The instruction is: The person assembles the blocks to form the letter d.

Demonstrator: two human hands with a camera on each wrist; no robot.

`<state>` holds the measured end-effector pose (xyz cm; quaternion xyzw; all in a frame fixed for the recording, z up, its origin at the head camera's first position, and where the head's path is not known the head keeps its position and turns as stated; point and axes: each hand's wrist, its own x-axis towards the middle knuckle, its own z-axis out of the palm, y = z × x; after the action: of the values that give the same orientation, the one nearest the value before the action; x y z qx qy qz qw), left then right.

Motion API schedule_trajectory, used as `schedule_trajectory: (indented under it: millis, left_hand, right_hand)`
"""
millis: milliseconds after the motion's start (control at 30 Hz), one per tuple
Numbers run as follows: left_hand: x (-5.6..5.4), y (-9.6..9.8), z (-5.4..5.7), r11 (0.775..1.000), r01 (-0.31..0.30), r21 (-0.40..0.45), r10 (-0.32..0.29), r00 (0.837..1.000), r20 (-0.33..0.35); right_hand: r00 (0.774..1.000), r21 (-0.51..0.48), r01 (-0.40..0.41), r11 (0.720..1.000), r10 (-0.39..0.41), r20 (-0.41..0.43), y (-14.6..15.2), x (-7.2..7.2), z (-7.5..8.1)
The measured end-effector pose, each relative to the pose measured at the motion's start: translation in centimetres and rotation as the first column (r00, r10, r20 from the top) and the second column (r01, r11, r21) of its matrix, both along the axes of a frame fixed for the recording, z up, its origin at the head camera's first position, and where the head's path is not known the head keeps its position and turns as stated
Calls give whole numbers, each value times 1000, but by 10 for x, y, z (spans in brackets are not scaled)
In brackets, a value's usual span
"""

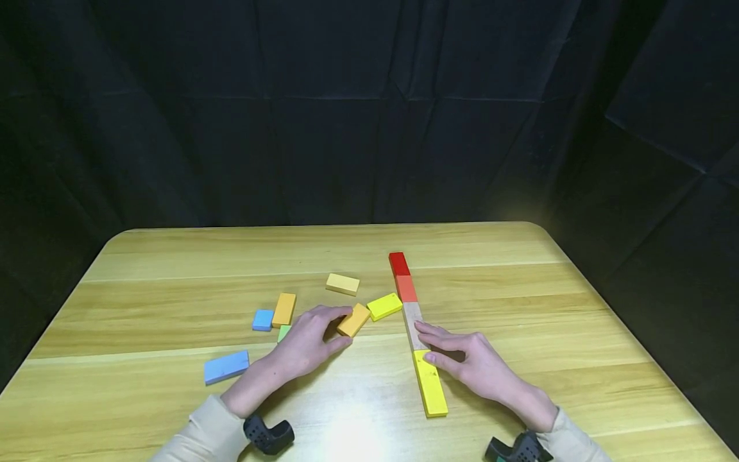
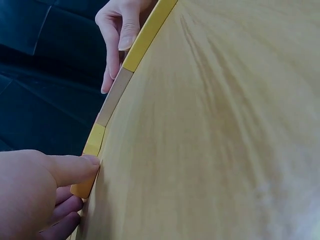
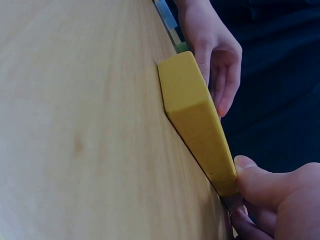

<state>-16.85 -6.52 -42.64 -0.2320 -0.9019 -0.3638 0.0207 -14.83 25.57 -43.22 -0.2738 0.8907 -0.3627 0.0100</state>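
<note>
In the head view, a row of blocks runs away from me: a long yellow block [image 1: 432, 388] nearest, then a greyish block [image 1: 413, 324], a coral block [image 1: 407, 289] and a red block [image 1: 399, 264]. My right hand [image 1: 479, 362] lies against this row, thumb on the long yellow block and fingertips at the greyish one. To its left, my left hand [image 1: 312, 340] pinches an orange block [image 1: 354, 320] between thumb and fingers. A short yellow block [image 1: 384, 307] lies at an angle between that orange block and the row.
Left of the left hand are another orange block [image 1: 284, 310], a small blue block [image 1: 262, 319] and a partly hidden green block [image 1: 283, 332]. A larger blue block [image 1: 226, 367] lies nearer me. Farther back sits a pale yellow block [image 1: 342, 284]. Dark curtains [image 1: 323, 128] surround the wooden table [image 1: 548, 308].
</note>
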Motion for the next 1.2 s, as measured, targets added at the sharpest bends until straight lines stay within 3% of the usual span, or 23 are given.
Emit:
schedule_trajectory:
  millis: [1200]
  left_hand:
    - [1,6,-3,997,-76,24,76,997,-23]
  right_hand:
    - [1000,8,6,1000,-6,9,0,0,0]
